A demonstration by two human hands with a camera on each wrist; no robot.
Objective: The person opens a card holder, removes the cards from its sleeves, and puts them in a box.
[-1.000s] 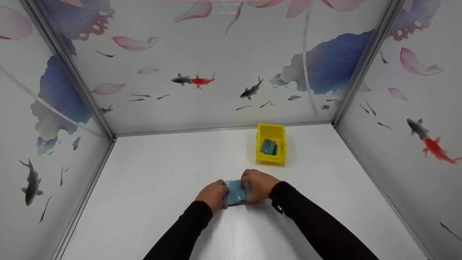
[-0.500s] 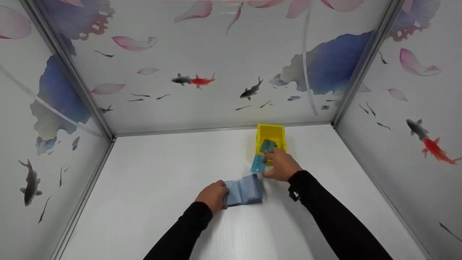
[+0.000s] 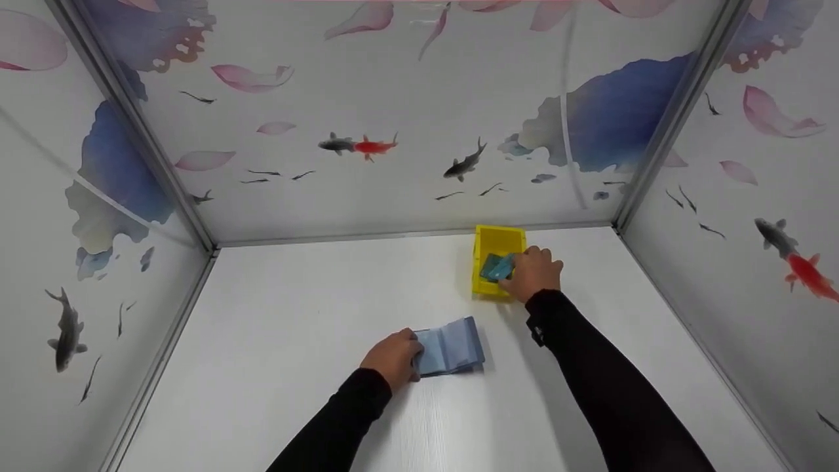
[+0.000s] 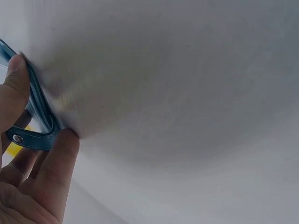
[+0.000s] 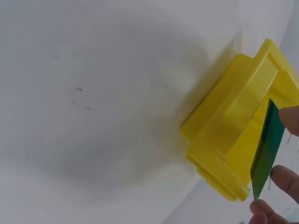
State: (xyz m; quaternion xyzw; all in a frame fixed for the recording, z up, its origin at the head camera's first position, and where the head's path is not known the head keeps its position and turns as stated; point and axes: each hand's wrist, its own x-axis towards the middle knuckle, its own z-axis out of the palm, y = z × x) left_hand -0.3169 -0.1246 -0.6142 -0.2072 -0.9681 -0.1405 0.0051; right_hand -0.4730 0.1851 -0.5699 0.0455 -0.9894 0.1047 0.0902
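A card holder (image 3: 449, 347) lies spread at its clear pages on the white table, its left edge gripped by my left hand (image 3: 391, 357). The left wrist view shows its teal cover and snap strap (image 4: 35, 138) between thumb and fingers. My right hand (image 3: 536, 275) pinches a teal card (image 3: 503, 267) at the yellow bin (image 3: 480, 246). In the right wrist view the card (image 5: 267, 147) stands tilted at the bin's opening, held by thumb and fingertips. A darker green card (image 3: 488, 267) lies inside the bin, partly hidden by the held one.
The yellow bin stands near the back wall (image 3: 406, 196), right of the table's middle. Printed side walls (image 3: 708, 262) close in the white table (image 3: 314, 314) on the left and right.
My right hand has left the card holder and carried a teal card up to the yellow bin. The left hand keeps its grip, and the holder's pages now spread wider to the right.
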